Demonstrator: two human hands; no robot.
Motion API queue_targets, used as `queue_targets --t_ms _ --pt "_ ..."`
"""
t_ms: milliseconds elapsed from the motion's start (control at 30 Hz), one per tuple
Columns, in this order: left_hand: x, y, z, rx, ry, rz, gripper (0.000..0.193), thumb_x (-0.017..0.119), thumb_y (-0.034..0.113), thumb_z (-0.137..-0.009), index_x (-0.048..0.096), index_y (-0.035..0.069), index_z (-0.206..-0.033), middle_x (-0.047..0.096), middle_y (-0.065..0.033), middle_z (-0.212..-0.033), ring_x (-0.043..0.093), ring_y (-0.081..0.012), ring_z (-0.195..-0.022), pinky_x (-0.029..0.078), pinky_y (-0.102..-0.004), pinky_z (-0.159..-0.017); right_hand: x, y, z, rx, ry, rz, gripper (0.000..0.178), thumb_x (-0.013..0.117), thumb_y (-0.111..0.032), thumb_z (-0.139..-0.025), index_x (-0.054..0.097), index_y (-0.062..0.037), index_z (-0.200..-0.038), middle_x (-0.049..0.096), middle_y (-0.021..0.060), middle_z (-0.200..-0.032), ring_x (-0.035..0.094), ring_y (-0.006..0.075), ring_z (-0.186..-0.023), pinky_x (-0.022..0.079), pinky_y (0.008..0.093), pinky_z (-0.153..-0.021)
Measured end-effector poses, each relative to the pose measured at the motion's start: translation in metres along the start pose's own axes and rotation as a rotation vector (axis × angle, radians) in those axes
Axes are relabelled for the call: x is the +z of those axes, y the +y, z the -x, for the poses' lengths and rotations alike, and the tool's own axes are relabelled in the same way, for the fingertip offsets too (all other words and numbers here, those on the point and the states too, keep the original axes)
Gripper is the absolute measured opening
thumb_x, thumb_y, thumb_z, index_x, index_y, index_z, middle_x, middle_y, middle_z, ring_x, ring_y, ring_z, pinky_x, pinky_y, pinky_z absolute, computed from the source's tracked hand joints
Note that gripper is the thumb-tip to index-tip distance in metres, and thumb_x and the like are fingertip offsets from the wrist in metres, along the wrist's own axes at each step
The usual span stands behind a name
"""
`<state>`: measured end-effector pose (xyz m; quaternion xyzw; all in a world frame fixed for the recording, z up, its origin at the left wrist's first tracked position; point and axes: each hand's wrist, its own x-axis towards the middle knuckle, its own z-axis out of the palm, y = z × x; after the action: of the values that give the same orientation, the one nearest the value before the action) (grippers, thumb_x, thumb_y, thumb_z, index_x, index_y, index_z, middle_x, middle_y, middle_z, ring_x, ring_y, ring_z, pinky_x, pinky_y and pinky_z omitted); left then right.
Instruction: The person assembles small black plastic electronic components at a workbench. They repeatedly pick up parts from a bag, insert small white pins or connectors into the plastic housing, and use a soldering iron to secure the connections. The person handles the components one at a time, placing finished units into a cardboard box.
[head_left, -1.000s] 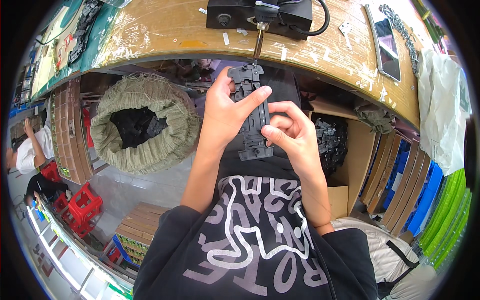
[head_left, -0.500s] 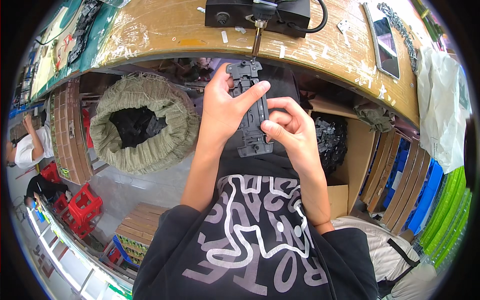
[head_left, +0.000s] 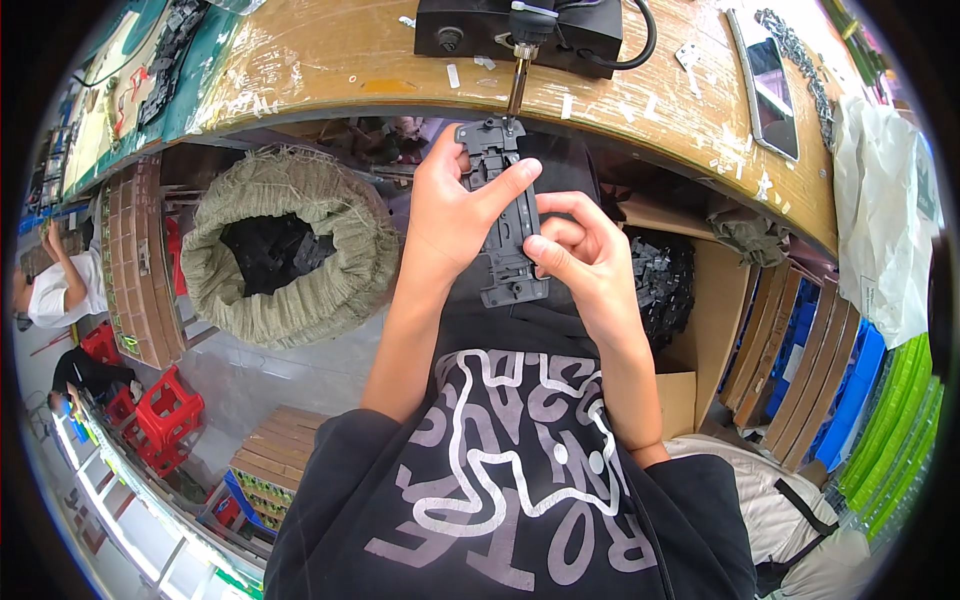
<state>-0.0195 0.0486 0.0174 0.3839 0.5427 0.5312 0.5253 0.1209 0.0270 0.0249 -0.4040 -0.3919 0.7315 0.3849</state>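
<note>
Far on our left we see a co-worker in a white top [head_left: 62,295], and nearer, red stools [head_left: 170,405] on the floor. Next comes an olive fabric sack [head_left: 345,205], its gathered mouth open around dark pieces [head_left: 272,252].

Then we reach our left hand [head_left: 452,205], clamped on the upper half of a long black plastic part [head_left: 508,235]: the thumb crosses its face, while the other fingers go round the left edge, mostly hidden. The part lies between our two hands, above the lap and just below the bench edge, its length running away from us. A driver [head_left: 521,65] points down at its far right corner; we cannot tell whether the tip touches.

Our right hand [head_left: 588,245] is pinched on the part's right edge, lower than the left hand, thumb and curled forefinger against it. Further right we find a cardboard box [head_left: 722,310] of dark pieces, a phone [head_left: 768,85] on the bench [head_left: 330,60], and a whitish bag [head_left: 885,220].
</note>
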Motion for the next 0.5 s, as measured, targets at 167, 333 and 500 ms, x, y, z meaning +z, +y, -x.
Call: queue_targets --t_ms 167,333,500 --pt "0.0005 0.0006 -0.0006 -0.004 -0.002 0.018 0.029 0.068 0.009 -0.070 0.052 0.002 -0.093 0.055 -0.0017 -0.077 0.051 -0.0051 -0.066 0.041 -0.0187 -0.056 0.0005 -0.0013 -0.0001 0.001 0.006 -0.005 0.030 0.061 -0.006 -0.078 0.047 0.0035 -0.102 0.052 0.0004 -0.067 0.051 0.0051 -0.062 0.043 0.0189 -0.057" --pt "0.0010 0.0033 -0.0029 0.009 0.001 0.031 0.029 0.067 0.009 -0.070 0.052 0.001 -0.094 0.055 -0.0027 -0.078 0.051 -0.0059 -0.066 0.041 -0.0189 -0.056 0.0010 -0.0011 -0.0026 -0.002 0.012 -0.021 0.030 0.061 -0.007 -0.077 0.047 0.0034 -0.102 0.051 -0.0005 -0.067 0.050 0.0046 -0.062 0.043 0.0187 -0.057" --pt "0.0014 0.0041 -0.0030 -0.014 0.000 0.021 0.027 0.069 0.009 -0.070 0.050 0.001 -0.087 0.057 -0.0030 -0.077 0.053 -0.0075 -0.068 0.044 -0.0221 -0.061 0.0020 -0.0033 -0.0003 0.002 0.026 -0.011 0.029 0.061 -0.006 -0.077 0.048 0.0030 -0.101 0.051 -0.0011 -0.067 0.050 0.0044 -0.062 0.043 0.0187 -0.057"
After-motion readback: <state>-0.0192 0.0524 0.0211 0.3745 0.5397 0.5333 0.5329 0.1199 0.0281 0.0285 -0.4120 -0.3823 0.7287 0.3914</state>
